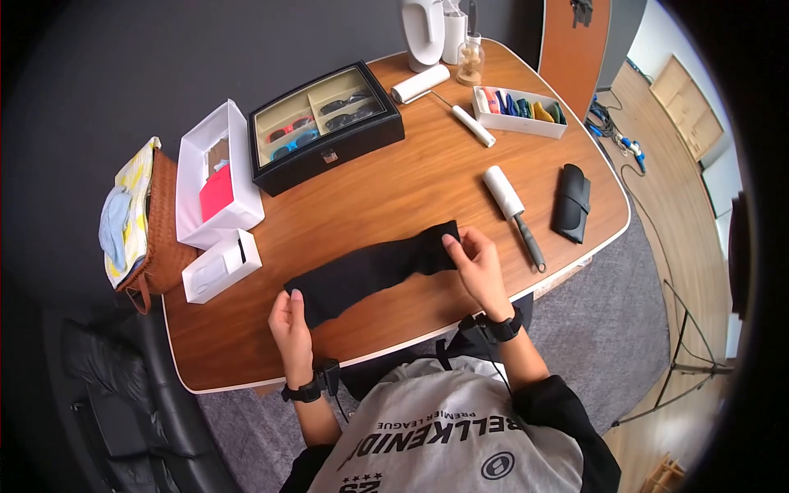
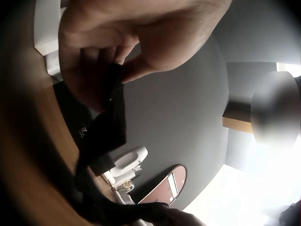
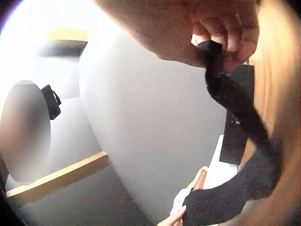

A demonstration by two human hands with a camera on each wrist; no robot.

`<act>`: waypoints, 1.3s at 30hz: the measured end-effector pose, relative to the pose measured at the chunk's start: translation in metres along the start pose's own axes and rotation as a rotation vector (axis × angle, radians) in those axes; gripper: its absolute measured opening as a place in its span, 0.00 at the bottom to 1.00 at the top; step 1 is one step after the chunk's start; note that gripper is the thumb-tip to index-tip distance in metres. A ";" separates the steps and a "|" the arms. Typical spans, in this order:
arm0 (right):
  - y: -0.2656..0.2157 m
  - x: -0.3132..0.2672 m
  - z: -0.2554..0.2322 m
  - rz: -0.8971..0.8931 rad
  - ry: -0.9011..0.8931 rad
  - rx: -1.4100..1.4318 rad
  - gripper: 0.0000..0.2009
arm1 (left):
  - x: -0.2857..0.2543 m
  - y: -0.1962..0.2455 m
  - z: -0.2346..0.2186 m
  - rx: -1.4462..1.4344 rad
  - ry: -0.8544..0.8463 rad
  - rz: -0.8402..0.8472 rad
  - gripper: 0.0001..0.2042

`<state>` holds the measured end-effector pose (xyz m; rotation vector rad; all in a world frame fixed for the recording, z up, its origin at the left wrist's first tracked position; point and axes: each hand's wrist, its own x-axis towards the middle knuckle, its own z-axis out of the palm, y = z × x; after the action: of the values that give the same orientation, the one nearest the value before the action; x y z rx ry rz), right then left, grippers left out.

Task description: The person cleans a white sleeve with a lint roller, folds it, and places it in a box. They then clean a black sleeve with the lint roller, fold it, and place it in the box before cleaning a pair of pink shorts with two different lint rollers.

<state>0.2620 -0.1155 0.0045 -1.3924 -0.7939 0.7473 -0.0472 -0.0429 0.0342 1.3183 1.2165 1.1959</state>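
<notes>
A long black sock [image 1: 366,273] stretches between the two hands, close over the front of the wooden table [image 1: 329,215]. Its left end is pinched between the thumb and fingers of my left hand [image 1: 291,329]. My right hand [image 1: 480,269] pinches the other end, thumb on top. Seen from the left wrist, the fabric [image 2: 106,132] hangs down from the fingers and sags. In the right wrist view the dark cloth [image 3: 235,101] twists below the grip and curves toward the far hand.
A lint roller [image 1: 506,195] and a black glasses case [image 1: 571,204] lie to the right. Behind are a sunglasses box [image 1: 329,156], another roller [image 1: 421,84] and a white box of folded coloured cloths [image 1: 526,123]. White boxes [image 1: 187,185] and a woven basket [image 1: 168,214] stand left.
</notes>
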 end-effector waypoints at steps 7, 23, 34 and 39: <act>-0.001 0.011 -0.035 0.042 0.046 0.080 0.06 | 0.009 -0.025 -0.018 0.119 0.054 0.044 0.19; -0.013 0.032 -0.106 -0.307 0.256 -0.857 0.14 | 0.014 -0.038 -0.024 0.840 0.065 0.312 0.19; 0.020 -0.018 -0.124 -0.108 0.220 -1.083 0.13 | -0.014 -0.034 0.006 1.088 -0.496 0.306 0.31; -0.003 -0.044 -0.076 -0.217 0.112 -0.817 0.12 | -0.014 -0.036 0.006 1.106 -0.493 0.315 0.31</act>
<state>0.3019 -0.1936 0.0043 -2.0011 -1.2089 0.1535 -0.0443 -0.0554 -0.0025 2.4967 1.3440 0.2425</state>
